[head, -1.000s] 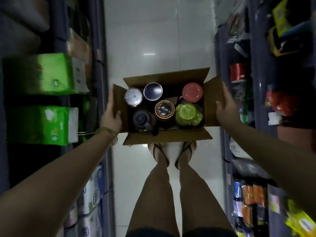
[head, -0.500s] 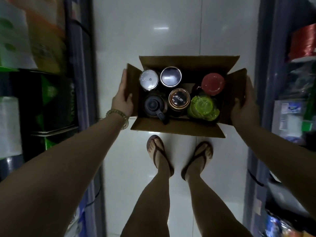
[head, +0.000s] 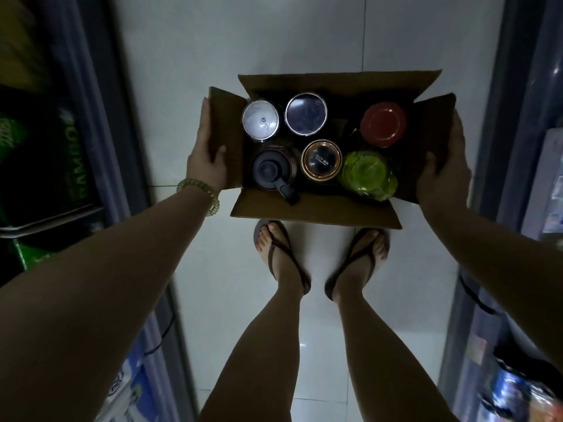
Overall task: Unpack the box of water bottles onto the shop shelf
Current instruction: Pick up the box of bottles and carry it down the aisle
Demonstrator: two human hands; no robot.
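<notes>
Open box (head: 316, 208) of bottles carried mid-frame above the floor.
Left hand (head: 206, 153) grips its left flap; right hand (head: 444, 175) grips the right flap; six lidded bottles (head: 383, 124) stand inside.

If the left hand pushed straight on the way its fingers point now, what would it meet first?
The left hand grips the box's side flap, fingers pointing away along it. Beyond the fingertips only the bare floor shows; the way looks free, though depth is unclear.

We stand in brown flip-flops (head: 292, 263) on the glossy white tiled floor (head: 243, 47), below our right hand (head: 443, 178).
</notes>
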